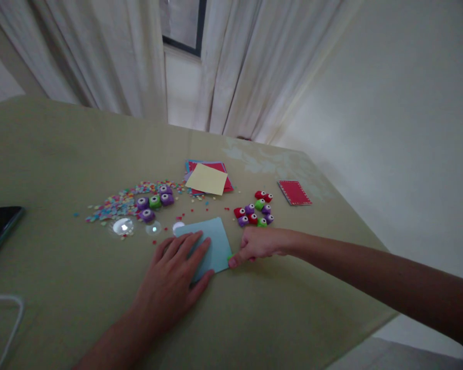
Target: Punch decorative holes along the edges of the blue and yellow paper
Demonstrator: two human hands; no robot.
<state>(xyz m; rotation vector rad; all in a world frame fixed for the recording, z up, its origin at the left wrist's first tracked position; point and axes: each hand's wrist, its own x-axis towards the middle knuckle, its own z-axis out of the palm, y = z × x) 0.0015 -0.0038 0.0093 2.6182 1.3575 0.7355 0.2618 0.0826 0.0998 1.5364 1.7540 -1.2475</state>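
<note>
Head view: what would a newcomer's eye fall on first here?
Probably the light blue card, partly covered by the left hand, with the right hand at its right edge. Next might come the bright pieces with eyes: a purple-and-green group beside the multicoloured confetti left of centre, and a red, purple and green group just beyond the right hand.

1. Card: plain light blue.
2. Bordered card: red with white marks along the edge.
3. Top paper: pale yellow.
4. Confetti: mixed pink, yellow, blue.
5. Beads: purple, green, red with white eyes.
6. Table: greenish tan, pale leafy pattern.
</note>
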